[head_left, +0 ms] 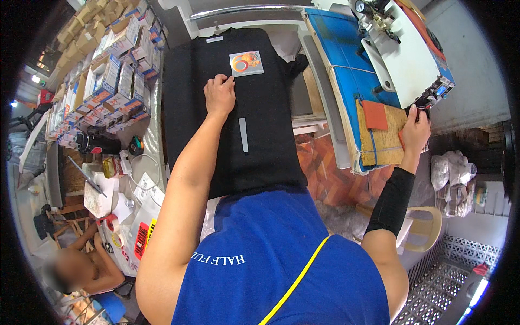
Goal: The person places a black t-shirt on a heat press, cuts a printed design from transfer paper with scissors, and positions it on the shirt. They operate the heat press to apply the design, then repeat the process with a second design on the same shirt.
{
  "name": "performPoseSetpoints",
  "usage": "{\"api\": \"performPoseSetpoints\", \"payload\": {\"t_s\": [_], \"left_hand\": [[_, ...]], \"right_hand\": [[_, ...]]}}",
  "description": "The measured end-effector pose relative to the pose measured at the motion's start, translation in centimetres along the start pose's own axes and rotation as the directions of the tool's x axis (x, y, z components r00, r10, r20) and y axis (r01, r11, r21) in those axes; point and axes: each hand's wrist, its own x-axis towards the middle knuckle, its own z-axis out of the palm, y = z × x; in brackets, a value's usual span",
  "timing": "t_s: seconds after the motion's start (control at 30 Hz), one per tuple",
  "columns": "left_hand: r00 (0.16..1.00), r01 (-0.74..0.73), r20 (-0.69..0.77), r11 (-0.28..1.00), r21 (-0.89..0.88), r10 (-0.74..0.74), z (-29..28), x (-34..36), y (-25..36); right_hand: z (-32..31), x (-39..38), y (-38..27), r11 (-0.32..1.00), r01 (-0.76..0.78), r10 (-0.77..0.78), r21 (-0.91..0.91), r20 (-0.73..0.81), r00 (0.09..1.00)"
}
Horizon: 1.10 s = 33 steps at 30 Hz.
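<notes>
A black T-shirt (189,108) lies flat in front of me, its collar at the far end. On its upper right chest is a square grey transfer sheet (254,67) with an orange design. My left hand (219,96) rests on the shirt with curled fingers, the fingertips at the sheet's lower left corner. A narrow grey strip (244,135) lies lower on the shirt. To the right, my right hand (416,130) is closed around a dark handle at the front corner of a white machine arm (401,59), beside a small lit display (441,89). The handle is mostly hidden.
Stacked cardboard boxes (105,81) stand at the left, with tape rolls (114,225) on the cluttered table nearer. A blue board (346,59) with an orange pad (375,115) lies under the machine arm. Another person (103,265) sits at lower left; a chair (428,230) stands at right.
</notes>
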Motion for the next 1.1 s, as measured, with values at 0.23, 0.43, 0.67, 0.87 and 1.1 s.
{"api": "performPoseSetpoints", "payload": {"t_s": [0.23,0.43,0.67,0.87,1.1], "left_hand": [[1.000,0.005,0.004,1.000,0.023,-0.005,0.1,-0.1,-0.1],[1.000,0.026,-0.013,0.997,0.078,-0.025,0.4,-0.1,-0.1],[1.000,0.014,0.022,0.998,0.069,-0.016,0.2,-0.3,-0.2],[0.999,0.005,-0.041,0.999,0.039,-0.003,0.3,0.2,-0.1],[0.955,-0.166,0.173,0.918,-0.360,0.240,-8.1,-7.5,3.8]], "right_hand": [[0.9,-0.3,0.5,0.999,0.006,-0.006,0.034,-0.004,1.000],[1.3,-0.8,0.2,0.996,0.035,-0.034,0.077,-0.006,0.999],[1.1,-1.2,-0.4,0.992,0.057,-0.056,0.112,-0.010,0.998],[0.7,-1.4,-1.0,0.990,0.073,-0.073,0.122,-0.006,0.997],[-0.8,-2.0,-3.5,0.992,0.002,-0.009,0.129,0.052,0.999]]}}
